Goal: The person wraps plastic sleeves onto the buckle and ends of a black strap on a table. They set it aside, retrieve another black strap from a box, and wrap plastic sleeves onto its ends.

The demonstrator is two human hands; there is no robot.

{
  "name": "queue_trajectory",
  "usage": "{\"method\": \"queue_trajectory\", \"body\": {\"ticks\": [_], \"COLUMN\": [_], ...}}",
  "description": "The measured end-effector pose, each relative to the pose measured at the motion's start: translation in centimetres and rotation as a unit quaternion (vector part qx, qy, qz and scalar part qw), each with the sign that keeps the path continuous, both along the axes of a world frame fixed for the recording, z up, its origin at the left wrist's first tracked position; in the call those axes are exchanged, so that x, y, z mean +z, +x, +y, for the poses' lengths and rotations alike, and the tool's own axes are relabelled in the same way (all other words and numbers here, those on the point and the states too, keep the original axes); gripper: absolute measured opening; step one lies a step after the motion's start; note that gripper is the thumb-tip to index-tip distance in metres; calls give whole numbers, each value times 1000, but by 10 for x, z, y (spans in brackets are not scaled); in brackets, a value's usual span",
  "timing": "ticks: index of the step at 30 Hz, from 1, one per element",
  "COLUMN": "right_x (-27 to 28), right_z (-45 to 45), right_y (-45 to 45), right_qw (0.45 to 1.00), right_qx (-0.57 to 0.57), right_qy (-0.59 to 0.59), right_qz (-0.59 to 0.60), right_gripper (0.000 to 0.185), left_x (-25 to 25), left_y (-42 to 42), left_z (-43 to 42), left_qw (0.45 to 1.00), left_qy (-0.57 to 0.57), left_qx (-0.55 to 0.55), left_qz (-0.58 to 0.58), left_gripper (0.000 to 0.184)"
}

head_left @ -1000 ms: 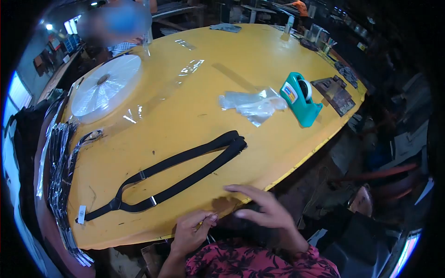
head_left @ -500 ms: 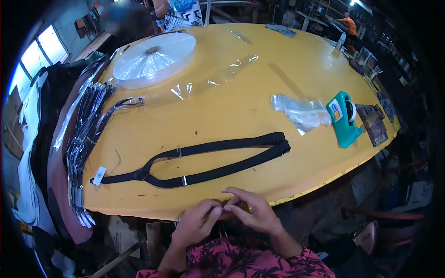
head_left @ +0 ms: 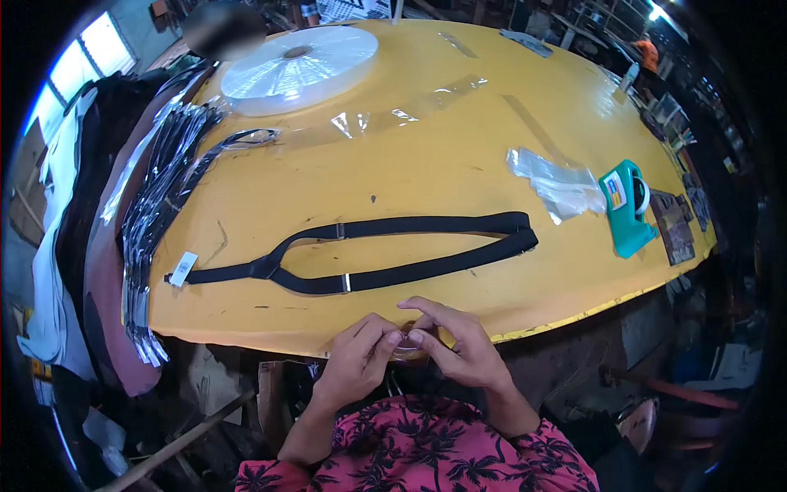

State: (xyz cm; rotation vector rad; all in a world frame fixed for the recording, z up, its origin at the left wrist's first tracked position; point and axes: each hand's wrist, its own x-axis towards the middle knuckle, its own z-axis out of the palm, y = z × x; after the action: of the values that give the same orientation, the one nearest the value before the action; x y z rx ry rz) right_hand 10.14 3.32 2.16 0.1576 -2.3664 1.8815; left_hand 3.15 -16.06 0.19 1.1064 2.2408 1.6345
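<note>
My left hand point(head_left: 359, 358) and my right hand point(head_left: 461, 351) are close together at the table's near edge. Both are closed in a pinch on a small, shiny, see-through piece of plastic point(head_left: 407, 348), largely hidden by the fingers. My right index finger sticks out above it. Beyond my hands, a pair of black suspenders point(head_left: 426, 269) lies on the yellow table point(head_left: 447, 176), its two straps forming a long loop with metal adjusters. A white tag point(head_left: 184, 269) is at the left end of the suspenders.
A large roll of clear film point(head_left: 328, 70) lies at the back left, near a loose clear strip point(head_left: 402, 116). Bundled, plastic-wrapped black straps point(head_left: 160, 193) hang over the left edge. Clear bags point(head_left: 557, 187) lie by a green tape dispenser point(head_left: 627, 215) at right.
The view has shifted, so the table's contents appear higher and slightly to the right. My fingers have moved a little, and the clear piece between them shows more plainly.
</note>
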Motion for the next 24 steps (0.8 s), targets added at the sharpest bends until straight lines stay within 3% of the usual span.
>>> {"method": "queue_trajectory", "body": {"ticks": [9, 19, 22, 24], "right_x": [-8, -14, -12, -2], "right_z": [-6, -1, 2, 8], "right_y": [-1, 7, 8, 11], "right_qw": [1000, 998, 995, 994], "right_qx": [-19, -49, -71, -59], "right_qy": [-18, -24, -64, -56], "right_qz": [10, 24, 21, -71], "right_gripper": [40, 39, 39, 39], "left_x": [-14, -16, -15, -17], "left_y": [10, 14, 10, 1], "left_z": [12, 26, 25, 16], "left_qw": [996, 999, 998, 979], "left_qy": [66, 29, 28, 33], "left_qx": [55, 44, 25, -60], "left_qz": [-5, -12, -51, -194], "left_gripper": [18, 28, 33, 35]}}
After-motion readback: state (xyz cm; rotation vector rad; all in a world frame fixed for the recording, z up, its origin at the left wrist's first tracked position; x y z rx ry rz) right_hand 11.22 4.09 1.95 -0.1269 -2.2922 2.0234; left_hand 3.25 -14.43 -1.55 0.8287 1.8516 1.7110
